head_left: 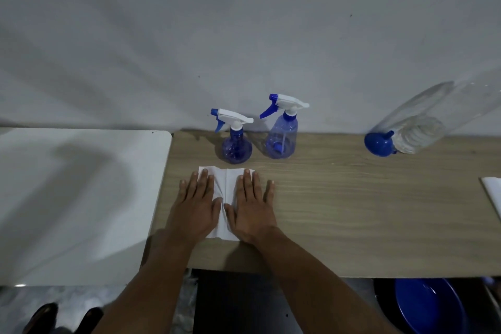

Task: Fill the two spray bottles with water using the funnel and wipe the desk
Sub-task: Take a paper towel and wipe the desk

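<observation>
Two blue spray bottles with white trigger heads stand at the back of the wooden desk (352,211): a round one (236,147) on the left and a taller one (282,136) to its right. In front of them lies a white paper towel (226,184). My left hand (196,202) and my right hand (250,205) press flat on it side by side, fingers straight. A blue funnel (379,143) lies on the desk at the back right, against a large clear water bottle (428,125) holding some water.
A white table (81,198) adjoins the desk on the left. More white paper (493,192) lies at the desk's right edge. Under the desk at the right sits a blue basin (425,306). A grey wall rises behind the desk. Dark shoes (62,317) show on the floor at the lower left.
</observation>
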Demonstrator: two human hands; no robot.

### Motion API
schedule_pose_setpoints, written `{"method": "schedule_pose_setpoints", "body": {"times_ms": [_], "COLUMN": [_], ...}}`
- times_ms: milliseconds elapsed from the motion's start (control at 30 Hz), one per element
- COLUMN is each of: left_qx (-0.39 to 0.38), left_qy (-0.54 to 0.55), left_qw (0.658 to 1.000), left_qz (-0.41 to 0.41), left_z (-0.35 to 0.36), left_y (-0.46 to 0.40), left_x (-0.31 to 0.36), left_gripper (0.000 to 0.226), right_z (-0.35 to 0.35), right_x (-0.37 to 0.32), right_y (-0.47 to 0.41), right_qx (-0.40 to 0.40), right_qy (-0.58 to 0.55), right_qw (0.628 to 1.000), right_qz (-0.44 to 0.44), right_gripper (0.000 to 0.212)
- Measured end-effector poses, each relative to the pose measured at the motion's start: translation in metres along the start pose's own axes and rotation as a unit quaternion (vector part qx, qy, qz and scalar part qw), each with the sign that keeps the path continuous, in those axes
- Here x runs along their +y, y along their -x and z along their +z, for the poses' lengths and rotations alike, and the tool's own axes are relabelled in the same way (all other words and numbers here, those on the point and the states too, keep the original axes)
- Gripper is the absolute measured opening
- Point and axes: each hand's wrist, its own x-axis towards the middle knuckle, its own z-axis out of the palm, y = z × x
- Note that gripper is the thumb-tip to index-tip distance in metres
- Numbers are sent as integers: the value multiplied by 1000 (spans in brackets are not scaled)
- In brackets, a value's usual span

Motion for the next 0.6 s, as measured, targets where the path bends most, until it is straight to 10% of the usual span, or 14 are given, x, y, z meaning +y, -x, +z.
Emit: {"method": "schedule_pose_setpoints", "body": {"times_ms": [600], "left_qx": [-12], "left_qy": [3], "left_qw": [1000], "left_qz": [17], "left_z": [-7], "left_y": [-24], "left_x": [95], "left_gripper": [65], "right_z": [-21], "right_x": [94], "right_y": [12], "right_qx": [-10], "right_qy": [19], "right_qw": [999], "right_qz": [46], "right_gripper": [80]}}
